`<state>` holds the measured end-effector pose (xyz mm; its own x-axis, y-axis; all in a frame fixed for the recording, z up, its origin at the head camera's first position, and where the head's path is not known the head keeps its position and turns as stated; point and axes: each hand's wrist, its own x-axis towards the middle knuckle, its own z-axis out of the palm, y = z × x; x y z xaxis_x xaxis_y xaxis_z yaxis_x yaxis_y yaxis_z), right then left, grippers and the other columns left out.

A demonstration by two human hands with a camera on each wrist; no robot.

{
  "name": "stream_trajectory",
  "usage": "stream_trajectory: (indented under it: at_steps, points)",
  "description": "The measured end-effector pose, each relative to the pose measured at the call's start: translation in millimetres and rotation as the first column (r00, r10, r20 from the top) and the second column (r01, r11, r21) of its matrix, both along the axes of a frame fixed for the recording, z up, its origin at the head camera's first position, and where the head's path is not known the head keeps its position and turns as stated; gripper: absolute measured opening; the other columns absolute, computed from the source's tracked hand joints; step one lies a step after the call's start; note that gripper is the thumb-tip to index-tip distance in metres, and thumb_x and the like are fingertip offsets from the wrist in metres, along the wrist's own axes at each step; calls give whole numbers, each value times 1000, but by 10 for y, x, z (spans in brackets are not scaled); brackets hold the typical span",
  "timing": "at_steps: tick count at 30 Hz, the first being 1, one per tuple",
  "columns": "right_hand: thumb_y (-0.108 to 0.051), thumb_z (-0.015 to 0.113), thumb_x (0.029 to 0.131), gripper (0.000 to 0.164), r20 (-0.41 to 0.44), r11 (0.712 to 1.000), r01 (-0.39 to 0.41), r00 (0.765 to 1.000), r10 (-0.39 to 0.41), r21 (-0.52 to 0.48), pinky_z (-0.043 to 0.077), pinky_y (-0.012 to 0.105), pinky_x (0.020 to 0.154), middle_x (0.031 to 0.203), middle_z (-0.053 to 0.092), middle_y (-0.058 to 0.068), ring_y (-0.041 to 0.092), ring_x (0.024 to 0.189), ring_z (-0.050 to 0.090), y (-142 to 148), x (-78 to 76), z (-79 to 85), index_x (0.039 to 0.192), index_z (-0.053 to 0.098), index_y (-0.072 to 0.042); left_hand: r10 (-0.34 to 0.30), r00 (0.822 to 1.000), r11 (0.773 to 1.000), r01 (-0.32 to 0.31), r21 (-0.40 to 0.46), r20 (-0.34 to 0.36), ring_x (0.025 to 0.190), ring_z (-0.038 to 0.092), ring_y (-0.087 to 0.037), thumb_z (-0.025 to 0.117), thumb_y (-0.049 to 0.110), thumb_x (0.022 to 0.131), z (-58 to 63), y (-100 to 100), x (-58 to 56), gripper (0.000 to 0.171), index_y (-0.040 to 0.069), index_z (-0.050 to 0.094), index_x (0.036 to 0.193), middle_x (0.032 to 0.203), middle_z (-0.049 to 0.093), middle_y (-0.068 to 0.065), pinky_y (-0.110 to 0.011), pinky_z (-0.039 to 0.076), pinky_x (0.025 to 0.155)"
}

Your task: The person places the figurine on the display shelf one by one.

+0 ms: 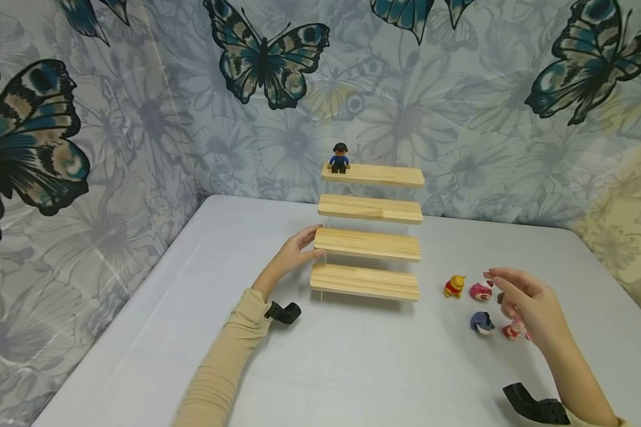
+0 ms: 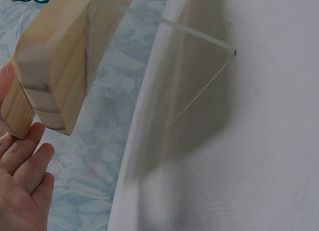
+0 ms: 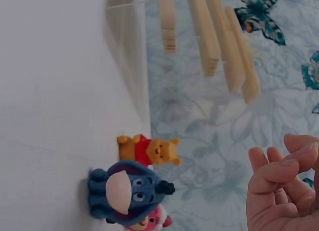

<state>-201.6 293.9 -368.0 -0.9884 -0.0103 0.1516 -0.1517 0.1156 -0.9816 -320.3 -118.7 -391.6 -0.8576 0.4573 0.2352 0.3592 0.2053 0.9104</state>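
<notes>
Step in hand: prob. steadying the stand [image 1: 373, 243] w/ one hand & picking out a toy w/ the other; judged from pose only.
L hand [image 1: 293, 254]: at the stand's left end, gripping the 2nd tier from bottom, thumb in front, fingers round the far side & underneath.
R hand [image 1: 533, 299]: hovers above the toy group at right; fingers loosely bent, nothing visible btwn them.
Toy group: on the white table [image 1: 379, 356], right of the stand & apart from it. Yellow bear fig in red [image 1: 454, 286] nearest the stand; pink bear fig [image 1: 480, 291] just beside it; blue donkey fig [image 1: 482, 323] nearer the viewer; pink-and-red fig [image 1: 513, 330] partly under the R hand. A small brown bit by the fingertips, too hidden to ID.
Next move: calls for lowering the R fingertips round one fig, pinching it & lifting straight up w/o knocking neighbours.
Top tier: toy man [image 1: 339, 159], dark hair, blue top, upright at left end. Lower 3 tiers: no figs seen.
In the way: figs sit close tog.; R hand hides part of the group; boards overhead could catch a fig going onto a lower tier; stand's thin clear supports may shift if bumped.
Around: black wrist cam [image 1: 284, 312] on L arm, another on R; butterfly-print wall [image 1: 277, 148] behind.
</notes>
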Motion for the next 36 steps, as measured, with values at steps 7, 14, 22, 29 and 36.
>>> stream_trajectory:
  at_steps: [7, 14, 22, 29, 36]
  points:
    - [-15, 56, 90, 19, 69, 1000, -7, 998, 7, 0, 13, 41, 40, 82, 59, -5, 11, 42, 37, 81, 11, -67, 107, 61, -10, 9, 1000, 1000, -9, 20, -7, 127, 29, -26, 65, 39, 80, -123, -22, -69, 80, 1, 27, 139, 138, 33, -16, -33, 25, 104]
    - [-20, 57, 90, 22, 87, 994, 5, 996, -15, 109, 19, 42, 36, 80, 58, -5, 10, 42, 39, 201, -12, -154, 110, 60, -10, -6, 1000, 1000, 6, 20, -7, 127, 28, -26, 65, 34, 82, -129, 3, -76, 78, -1, 26, 139, 139, 32, -16, -32, 24, 104]
    - [-18, 57, 90, 21, 109, 993, -23, 994, 10, 117, 17, 43, 40, 80, 56, -2, 9, 43, 39, 241, -39, -144, 109, 61, -11, 1, 1000, 1000, -1, 19, 6, 128, 25, -31, 62, 10, 86, 4, 16, 20, 66, -6, 24, 138, 138, 31, -21, -35, 22, 105]
    - [-17, 56, 90, 14, 172, 975, -88, 984, 53, 204, 26, 38, 34, 73, 57, -5, 9, 42, 38, 211, -23, -158, 102, 63, -18, 1, 1000, 1000, -1, -10, 17, 127, 25, -34, 58, 3, 87, 163, 36, 154, 62, -10, 23, 137, 137, 30, -25, -36, 22, 105]
    - [-14, 60, 87, 35, 259, 934, -191, 959, 112, 301, 30, 36, 37, 90, 54, 10, 13, 44, 37, 250, -23, -156, 116, 51, 4, 3, 1000, 1000, -3, 16, 13, 127, 25, -33, 60, 8, 87, 11, 37, 31, 64, -7, 24, 138, 137, 32, -23, -38, 21, 105]
